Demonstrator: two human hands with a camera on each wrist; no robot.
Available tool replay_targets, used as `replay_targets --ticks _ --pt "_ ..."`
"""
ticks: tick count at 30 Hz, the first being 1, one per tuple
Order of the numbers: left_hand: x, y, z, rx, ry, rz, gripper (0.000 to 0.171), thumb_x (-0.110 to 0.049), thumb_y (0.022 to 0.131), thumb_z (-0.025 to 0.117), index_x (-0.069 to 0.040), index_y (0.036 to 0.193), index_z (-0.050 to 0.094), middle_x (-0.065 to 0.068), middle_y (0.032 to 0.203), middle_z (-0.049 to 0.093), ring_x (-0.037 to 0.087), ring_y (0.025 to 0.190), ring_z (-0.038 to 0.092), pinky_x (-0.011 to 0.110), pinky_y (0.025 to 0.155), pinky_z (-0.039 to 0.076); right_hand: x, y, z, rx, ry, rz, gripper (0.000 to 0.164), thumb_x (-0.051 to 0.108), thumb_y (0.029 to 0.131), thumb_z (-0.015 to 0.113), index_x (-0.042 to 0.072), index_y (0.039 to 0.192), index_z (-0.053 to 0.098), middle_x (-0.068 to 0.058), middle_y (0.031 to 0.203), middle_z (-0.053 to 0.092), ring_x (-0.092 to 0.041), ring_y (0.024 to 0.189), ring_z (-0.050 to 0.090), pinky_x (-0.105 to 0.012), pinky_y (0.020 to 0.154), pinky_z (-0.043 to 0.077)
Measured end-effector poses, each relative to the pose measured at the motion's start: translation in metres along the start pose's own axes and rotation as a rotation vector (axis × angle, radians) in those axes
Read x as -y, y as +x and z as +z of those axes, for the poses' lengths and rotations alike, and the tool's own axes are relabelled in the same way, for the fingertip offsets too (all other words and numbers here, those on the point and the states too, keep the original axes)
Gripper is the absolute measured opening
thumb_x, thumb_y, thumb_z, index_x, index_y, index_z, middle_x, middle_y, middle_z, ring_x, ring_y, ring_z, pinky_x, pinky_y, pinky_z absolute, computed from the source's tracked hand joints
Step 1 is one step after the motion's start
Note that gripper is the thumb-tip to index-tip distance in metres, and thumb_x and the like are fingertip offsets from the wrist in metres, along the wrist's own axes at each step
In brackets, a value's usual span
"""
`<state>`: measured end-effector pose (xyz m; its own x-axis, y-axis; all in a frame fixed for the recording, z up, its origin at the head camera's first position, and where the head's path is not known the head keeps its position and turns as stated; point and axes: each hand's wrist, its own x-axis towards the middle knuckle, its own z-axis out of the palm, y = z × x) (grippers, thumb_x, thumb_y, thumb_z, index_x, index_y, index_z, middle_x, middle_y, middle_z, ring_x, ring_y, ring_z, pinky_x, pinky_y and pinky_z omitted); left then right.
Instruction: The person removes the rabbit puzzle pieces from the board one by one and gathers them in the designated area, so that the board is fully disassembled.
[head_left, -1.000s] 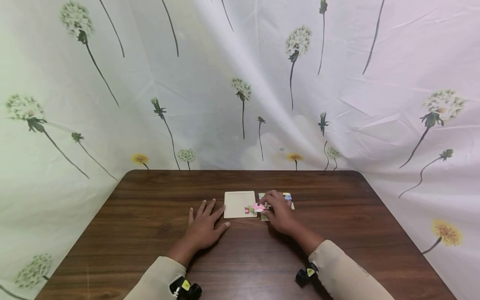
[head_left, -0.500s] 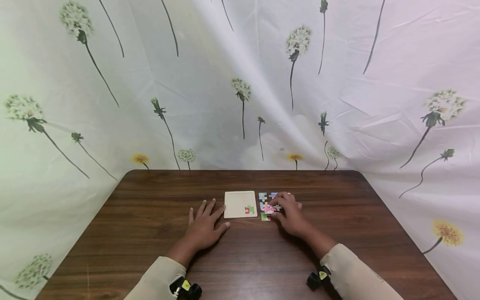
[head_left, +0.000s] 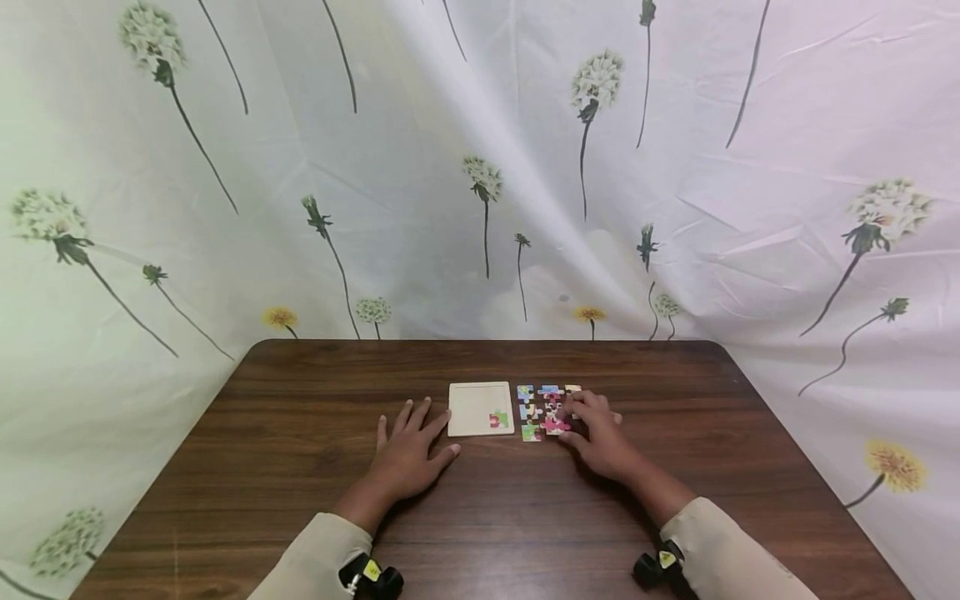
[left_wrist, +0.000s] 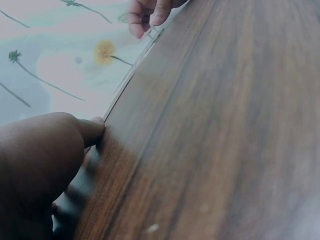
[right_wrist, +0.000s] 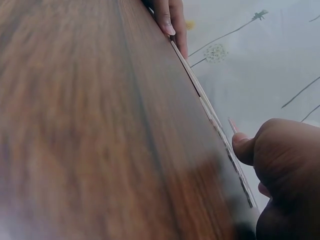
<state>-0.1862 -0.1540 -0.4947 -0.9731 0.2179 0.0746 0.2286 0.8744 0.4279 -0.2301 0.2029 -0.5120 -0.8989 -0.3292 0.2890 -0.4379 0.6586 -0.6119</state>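
Note:
My right hand (head_left: 600,433) pinches a pink puzzle piece (head_left: 556,426) between thumb and fingers, over the loose pieces right of the tray. In the right wrist view, the thin pink edge of that puzzle piece (right_wrist: 232,125) shows at the thumb tip, tilted and raised off the layer below. My left hand (head_left: 408,454) lies spread on the table, its index fingertip at the left rim of the pale square puzzle tray (head_left: 468,408). A red and green puzzle piece (head_left: 499,420) lies in the tray's near right corner.
Several loose puzzle pieces (head_left: 530,412) lie right beside the tray on the brown wooden table (head_left: 480,508); my right fingers hide some of them. A white curtain (head_left: 420,250) with printed dandelions hangs behind the table's far edge.
My right hand has moved right with the pink puzzle piece, from the tray's right edge to over the loose pieces. More of those pieces now show. The left hand has stayed still.

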Motion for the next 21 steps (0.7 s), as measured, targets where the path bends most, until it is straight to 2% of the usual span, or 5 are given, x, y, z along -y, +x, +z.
replay_targets --ticks 21 --pt "0.0018 0.001 0.0015 0.009 0.0 0.0 0.064 -0.05 0.109 0.064 -0.022 0.164 0.053 0.019 0.179 0.033 0.049 0.168 0.02 0.083 0.128 0.007 0.0011 -0.0035 -0.0037 0.029 0.016 0.021 0.016 0.007 0.097 0.082 0.015 0.11 0.077 -0.009 0.136 0.06 -0.037 0.135 0.043 -0.057 0.1 0.027"
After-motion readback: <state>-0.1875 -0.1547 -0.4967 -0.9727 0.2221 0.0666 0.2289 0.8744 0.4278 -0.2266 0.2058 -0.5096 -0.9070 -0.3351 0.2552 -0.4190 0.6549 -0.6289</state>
